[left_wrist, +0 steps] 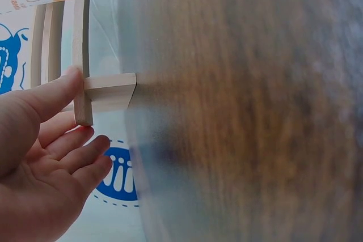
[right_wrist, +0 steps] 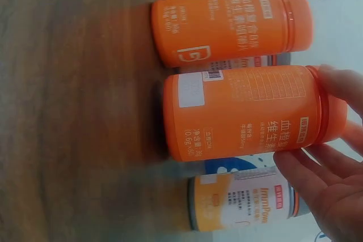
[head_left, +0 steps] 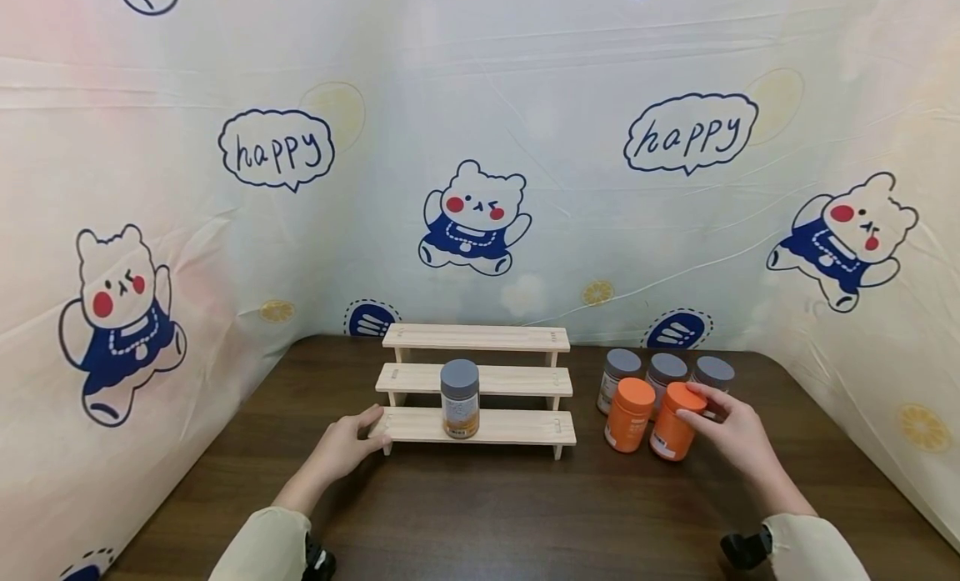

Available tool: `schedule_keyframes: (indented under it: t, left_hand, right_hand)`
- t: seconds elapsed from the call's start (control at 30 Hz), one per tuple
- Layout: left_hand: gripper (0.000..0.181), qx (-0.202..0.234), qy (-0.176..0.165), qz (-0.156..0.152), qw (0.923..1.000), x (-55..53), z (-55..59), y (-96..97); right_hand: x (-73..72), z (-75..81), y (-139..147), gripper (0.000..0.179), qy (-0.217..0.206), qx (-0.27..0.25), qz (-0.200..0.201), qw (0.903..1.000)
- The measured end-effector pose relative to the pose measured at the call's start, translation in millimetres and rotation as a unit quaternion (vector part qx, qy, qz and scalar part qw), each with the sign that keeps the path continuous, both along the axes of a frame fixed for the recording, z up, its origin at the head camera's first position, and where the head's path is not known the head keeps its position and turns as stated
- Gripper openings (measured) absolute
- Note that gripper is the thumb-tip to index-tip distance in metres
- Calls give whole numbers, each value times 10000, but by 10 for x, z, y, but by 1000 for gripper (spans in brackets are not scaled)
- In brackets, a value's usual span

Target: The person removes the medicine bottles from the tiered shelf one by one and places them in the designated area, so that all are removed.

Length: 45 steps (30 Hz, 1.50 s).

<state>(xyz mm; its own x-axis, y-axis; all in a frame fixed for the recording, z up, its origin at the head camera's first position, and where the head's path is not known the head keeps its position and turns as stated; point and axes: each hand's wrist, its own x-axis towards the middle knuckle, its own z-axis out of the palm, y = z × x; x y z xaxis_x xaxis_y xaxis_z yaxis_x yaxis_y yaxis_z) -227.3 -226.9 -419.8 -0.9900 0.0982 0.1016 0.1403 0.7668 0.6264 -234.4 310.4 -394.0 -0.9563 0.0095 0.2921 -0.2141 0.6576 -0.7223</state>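
Observation:
My right hand grips the nearer orange bottle by its cap, thumb on one side and fingers on the other. Left of it stands a second orange bottle, upright on the table. At the left end of a three-step wooden display rack, my left hand holds the lowest board. In the left wrist view the thumb lies on that board's face, with the fingers around its end. A grey-lidded jar with an orange and white label stands upright on the lowest step.
Behind the orange bottles are three more grey-lidded jars: a left one, a middle one and a right one. The dark wooden table ends at a printed cloth backdrop. The upper two steps of the rack rise behind the lowest.

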Motion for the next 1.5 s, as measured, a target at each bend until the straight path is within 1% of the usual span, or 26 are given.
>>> schedule_keyframes:
  t: [0.17,0.47,1.03,1.2,1.37,1.5]
  left_hand:
    - [56,38,-53,14,10000,0,2,1]
    - [57,76,-74,18,9999,1,4,-1]
    - [57,66,-96,24,9999,-12,-11,-4]
    - [57,71,-74,25,9999,-21,-19,-8]
    - [57,84,-62,8,9999,-25,-24,-13]
    - [58,85,-88,12,9999,-22,-26,-14]
  right_hand:
    - [-20,-41,4,59,64,-83,25,9999]
    - [-24,-60,7,58,85,-116,115,9998]
    - [-8,-27,-7,60,11,-51,116,9999]
    - [7,48,11,60,44,-103,129,9999]
    - [17,195,-3,61,170,12,114,9998]
    - [20,314,-36,59,349,138,137,9992]
